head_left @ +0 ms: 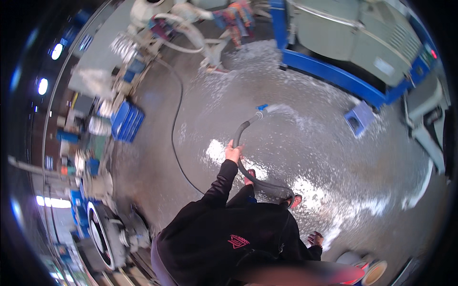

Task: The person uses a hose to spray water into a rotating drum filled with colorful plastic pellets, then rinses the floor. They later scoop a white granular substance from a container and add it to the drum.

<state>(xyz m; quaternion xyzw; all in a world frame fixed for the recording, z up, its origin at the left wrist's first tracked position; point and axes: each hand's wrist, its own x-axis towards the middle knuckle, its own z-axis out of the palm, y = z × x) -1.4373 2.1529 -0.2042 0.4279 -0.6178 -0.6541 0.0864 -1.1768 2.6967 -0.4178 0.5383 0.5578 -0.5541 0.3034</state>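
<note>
My left hand [234,153] is closed around a dark grey hose [242,127], out ahead of my body. At the hose's far end is a pale fitting with a blue valve handle [262,107]. A white stream of water [281,109] leaves it toward the right. Behind my grip the hose bends down past my feet, near my sandals [296,201]. My right hand [315,239] hangs low at my right side, holding nothing, its fingers loosely apart. Water and white foam cover much of the grey floor [286,143].
A blue-framed machine [334,74] stands far right, with a small blue-purple stool [359,118] before it. A thin black cable or hose [177,114] crosses the floor at left. Blue crates [128,122] and equipment line the left side. Buckets [374,272] stand near right.
</note>
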